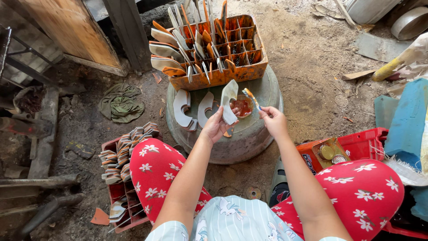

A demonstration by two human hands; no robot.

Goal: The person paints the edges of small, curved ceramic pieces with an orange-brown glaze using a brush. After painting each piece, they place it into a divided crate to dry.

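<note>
Over the upturned metal basin (249,138), the left hand (215,127) grips a curved white sole-shaped piece (228,101), partly hiding a small glue-stained dish (243,106). Right hand (273,119) pinches a thin brush (252,98); its bristles are hard to make out. At the basin's far edge, an orange divided crate (223,58) bristles with similar pieces.

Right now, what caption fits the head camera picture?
Left hand holds a curved pale piece; right hand holds a small brush.
</note>
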